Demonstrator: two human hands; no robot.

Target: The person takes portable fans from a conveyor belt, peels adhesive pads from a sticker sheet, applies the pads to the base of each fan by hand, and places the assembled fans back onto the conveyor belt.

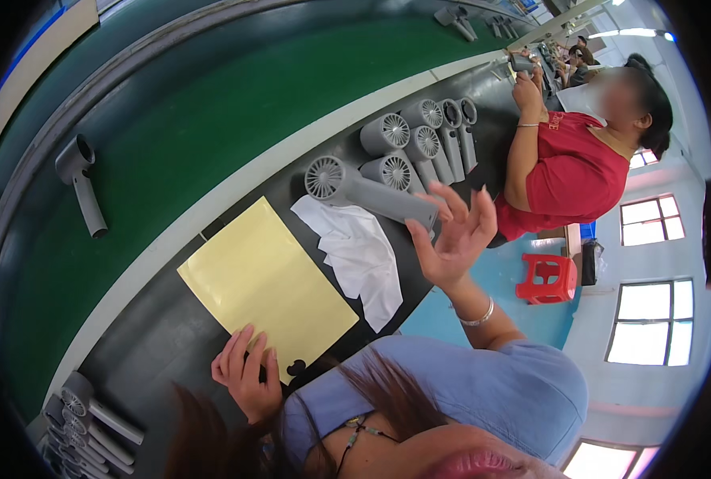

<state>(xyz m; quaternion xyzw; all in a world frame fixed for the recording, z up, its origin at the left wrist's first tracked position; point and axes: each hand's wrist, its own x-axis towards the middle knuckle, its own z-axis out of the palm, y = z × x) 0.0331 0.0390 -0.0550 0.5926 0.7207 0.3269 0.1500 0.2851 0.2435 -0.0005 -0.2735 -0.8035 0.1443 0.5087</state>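
My right hand [461, 239] has its thumb and a finger about the handle end of a grey handheld fan [375, 196], its other fingers spread. The fan's round slotted head is to the left, above a crumpled white cloth [362, 254]. My left hand [248, 377] lies with fingers extended on the near edge of a yellow sheet [268, 275]. Beside those fingers a small black curved piece [295, 368] sits on the sheet. Dark patches show between the left fingers; I cannot make out what they are.
Several grey fans [426, 144] lie beyond the cloth, with more stacked fans [92, 423] at lower left. A green conveyor belt [212, 120] behind a pale rail carries a lone fan [80, 184]. A person in red [571, 168] works to the right, near a red stool [547, 278].
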